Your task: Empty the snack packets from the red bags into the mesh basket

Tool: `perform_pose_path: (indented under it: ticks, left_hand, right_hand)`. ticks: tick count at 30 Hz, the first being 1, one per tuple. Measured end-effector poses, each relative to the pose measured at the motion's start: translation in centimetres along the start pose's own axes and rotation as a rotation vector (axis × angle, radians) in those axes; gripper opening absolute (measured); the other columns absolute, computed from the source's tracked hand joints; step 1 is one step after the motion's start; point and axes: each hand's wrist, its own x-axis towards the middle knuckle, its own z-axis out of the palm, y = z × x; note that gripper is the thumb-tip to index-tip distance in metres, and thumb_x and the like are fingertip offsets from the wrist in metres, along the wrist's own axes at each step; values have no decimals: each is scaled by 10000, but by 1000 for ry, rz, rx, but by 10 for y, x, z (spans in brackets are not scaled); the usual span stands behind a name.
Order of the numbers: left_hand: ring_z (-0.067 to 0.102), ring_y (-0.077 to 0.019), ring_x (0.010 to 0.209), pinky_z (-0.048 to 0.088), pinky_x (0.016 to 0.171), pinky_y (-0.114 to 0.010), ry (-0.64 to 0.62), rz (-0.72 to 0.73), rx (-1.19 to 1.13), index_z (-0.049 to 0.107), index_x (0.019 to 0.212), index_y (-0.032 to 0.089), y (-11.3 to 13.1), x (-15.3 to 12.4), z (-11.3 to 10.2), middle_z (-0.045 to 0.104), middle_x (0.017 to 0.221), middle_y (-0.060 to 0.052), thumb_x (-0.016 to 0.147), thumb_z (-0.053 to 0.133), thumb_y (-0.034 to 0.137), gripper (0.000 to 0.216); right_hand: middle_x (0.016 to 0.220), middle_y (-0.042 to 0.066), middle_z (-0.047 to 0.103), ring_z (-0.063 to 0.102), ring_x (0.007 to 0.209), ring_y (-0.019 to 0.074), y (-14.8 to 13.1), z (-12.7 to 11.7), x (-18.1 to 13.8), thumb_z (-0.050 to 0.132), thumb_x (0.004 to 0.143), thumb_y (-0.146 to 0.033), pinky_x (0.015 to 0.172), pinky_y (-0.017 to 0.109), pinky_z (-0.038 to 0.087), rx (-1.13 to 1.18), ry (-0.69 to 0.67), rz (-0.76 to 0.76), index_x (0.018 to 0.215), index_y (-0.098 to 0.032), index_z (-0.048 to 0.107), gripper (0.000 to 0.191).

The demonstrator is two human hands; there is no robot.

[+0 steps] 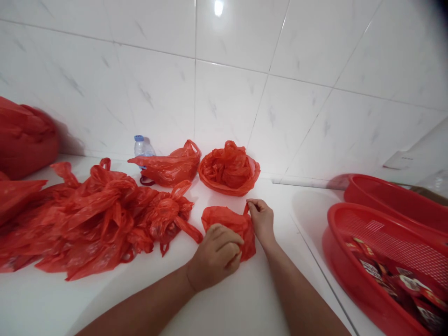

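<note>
Two hands [217, 255] at bag [224, 216], right [263, 219] pinching handle [247, 209].

Packets [413, 283] bear blurred lettering; none is legible.

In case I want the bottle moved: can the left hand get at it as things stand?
Probably not cleanly: the left hand is at the small bag, and another bag lies in front of the bottle, hiding its lower part, though the cap shows above.
</note>
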Motion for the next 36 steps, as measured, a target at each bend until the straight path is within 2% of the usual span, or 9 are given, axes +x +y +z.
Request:
perform_pose_path:
  ticks: [3, 6, 11, 16, 25, 27, 30, 33, 36]
  left_hand:
    - [573, -134, 715, 470, 675, -292, -3, 67, -87, 465, 795, 189, 20, 1, 2, 672, 824, -35, 723, 560, 15, 211]
    - [574, -120, 689, 492, 647, -254, -20, 112, -150, 469, 803, 185, 35, 0, 4, 672, 812, -48, 753, 536, 37, 170]
    - [575, -114, 623, 503, 612, -239, -75, 143, -226, 474, 802, 189, 48, -1, 6, 673, 803, -48, 775, 511, 62, 135]
    - [538, -104, 555, 459, 516, -233, -93, 177, -292, 475, 759, 190, 61, -4, 10, 636, 655, -13, 818, 524, 98, 121]
    - [558, -109, 596, 467, 560, -246, -194, 318, -252, 531, 806, 160, 56, -7, 12, 655, 737, -26, 858, 552, 197, 68]
    - [604, -140, 730, 493, 662, -267, -199, 296, -192, 536, 901, 150, 47, -7, 13, 668, 861, -63, 843, 590, 298, 167]
    - [583, -247, 1025, 490, 838, -375, -242, 194, -45, 488, 1148, 158, 28, -10, 13, 595, 1165, -163, 782, 596, 530, 534]
    - [464, -316, 1212, 451, 930, -459, -215, 46, 71, 351, 1326, 174, 7, -15, 13, 448, 1338, -224, 733, 608, 585, 767]
    - [345, -355, 1309, 401, 986, -530, -52, -126, 130, 196, 1420, 194, -8, -17, 15, 318, 1421, -239, 699, 662, 562, 934]
  right_hand:
    - [856, 65, 654, 585, 779, 191, 7, -4, 3, 490, 814, -318, 728, 315, 446, -102, 34, -78, 855, -184, 668, 226]
    - [853, 64, 650, 583, 769, 189, 14, -7, 6, 465, 829, -318, 717, 317, 443, -161, 40, -97, 861, -186, 666, 243]
    - [858, 68, 641, 578, 777, 193, 23, -7, 10, 461, 824, -311, 739, 330, 442, -208, 33, -130, 855, -185, 667, 243]
    - [870, 73, 626, 572, 818, 202, 26, -7, 13, 461, 816, -297, 785, 346, 440, -226, 32, -158, 844, -187, 660, 230]
    - [842, 68, 632, 575, 788, 201, 35, -8, 13, 488, 807, -363, 762, 345, 449, -185, 39, -97, 861, -182, 655, 253]
    - [791, 46, 635, 579, 718, 187, 38, -9, 11, 483, 825, -420, 700, 331, 458, -143, 45, -41, 1003, -170, 626, 339]
    - [794, 28, 636, 583, 681, 172, 37, -13, 5, 493, 825, -488, 658, 315, 463, -22, 48, 80, 1150, -170, 551, 459]
    - [883, 59, 645, 592, 739, 183, 33, -22, -3, 484, 825, -531, 700, 328, 470, 38, 9, 149, 1069, -177, 595, 444]
    - [953, 87, 651, 597, 836, 210, 28, -30, -11, 426, 858, -550, 771, 349, 464, 11, -60, 138, 959, -178, 653, 447]
